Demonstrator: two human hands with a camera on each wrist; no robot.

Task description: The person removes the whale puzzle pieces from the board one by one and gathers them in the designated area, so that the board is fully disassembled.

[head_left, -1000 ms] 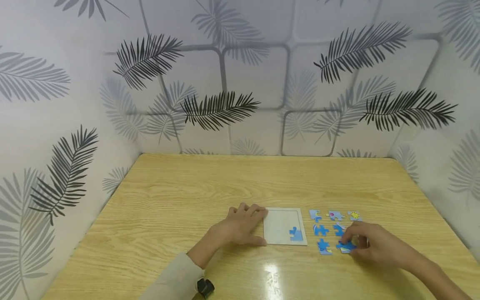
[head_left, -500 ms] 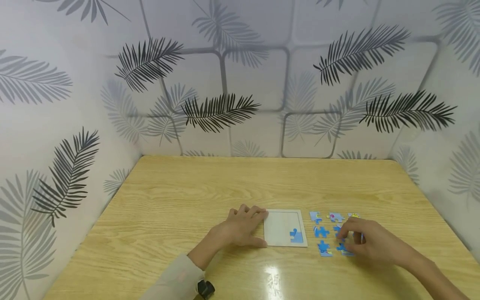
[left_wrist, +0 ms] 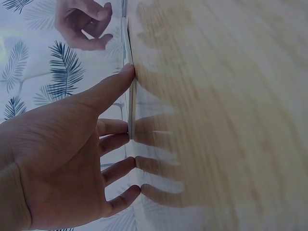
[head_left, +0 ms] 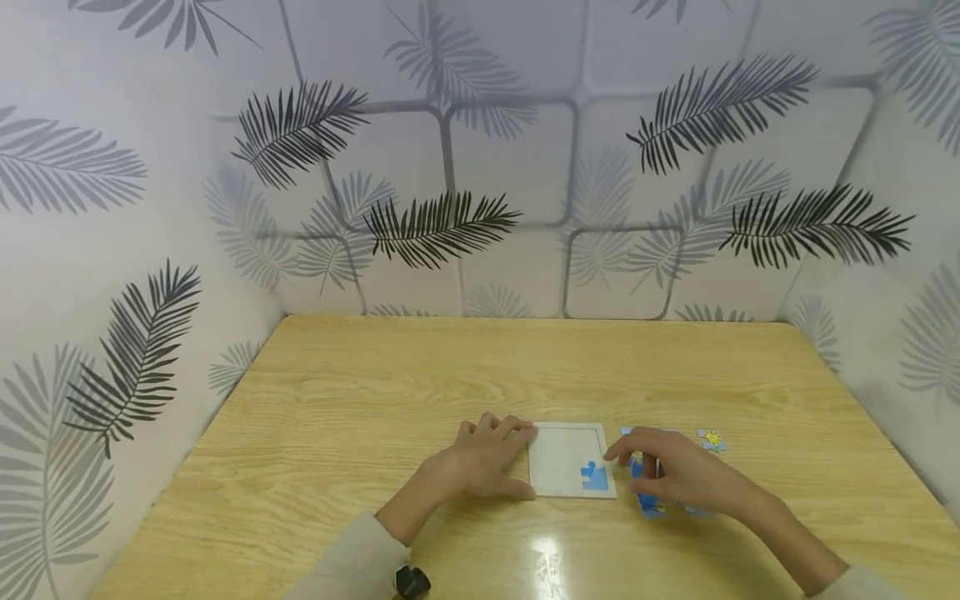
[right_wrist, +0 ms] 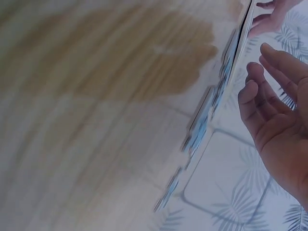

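Observation:
A white square puzzle tray (head_left: 558, 454) lies on the table, a blue puzzle piece (head_left: 596, 477) set in its lower right corner. My left hand (head_left: 487, 458) spans the tray's left edge, thumb by the near corner and fingers by the far one. In the left wrist view its thumb (left_wrist: 113, 89) touches the tray edge (left_wrist: 131, 106). My right hand (head_left: 682, 467) hovers just right of the tray, above the loose pieces. Its fingers are loosely bent with a gap to the thumb; nothing shows between them in either wrist view. It hides several pieces.
Right of the tray lie loose puzzle pieces: a sun piece (head_left: 711, 438) at the far right and a blue one (head_left: 649, 505) at the near left. The wooden table (head_left: 360, 392) meets a leaf-patterned wall (head_left: 510, 158) at the back.
My right hand has moved left from the right side of the loose pieces to beside the tray, uncovering the sun piece. My left hand stays at the tray.

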